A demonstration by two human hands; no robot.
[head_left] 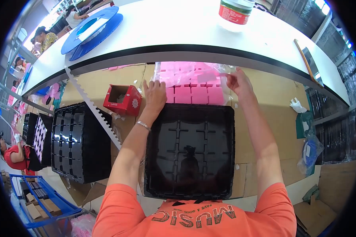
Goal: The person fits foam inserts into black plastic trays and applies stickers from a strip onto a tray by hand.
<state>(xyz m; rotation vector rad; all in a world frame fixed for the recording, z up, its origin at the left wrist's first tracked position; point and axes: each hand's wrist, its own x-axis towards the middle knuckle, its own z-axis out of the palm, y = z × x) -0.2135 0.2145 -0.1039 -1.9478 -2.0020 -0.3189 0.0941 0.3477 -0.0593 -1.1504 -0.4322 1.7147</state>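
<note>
A clear plastic bag [197,70] lies over rows of pink foam blocks [190,94] under the white bench. My right hand [239,83] is closed, with thumb and fingers pinching the bag's right edge. At the bag's left edge rests my left hand [155,95], back up, its fingers slightly bent and apart; the thumb is hidden. A stack of black plastic trays [190,154] stands between my forearms, close to my body. Just left of my left hand sits an open red box [124,106] with some pale stuff inside.
More black trays [79,142] stand at the left behind a toothed white strip [91,104]. On the white bench [162,29] are a blue reel [93,31], a bottle [236,14] and a wooden-edged strip [306,59]. A white glove [297,105] lies right. Several people work at the far left.
</note>
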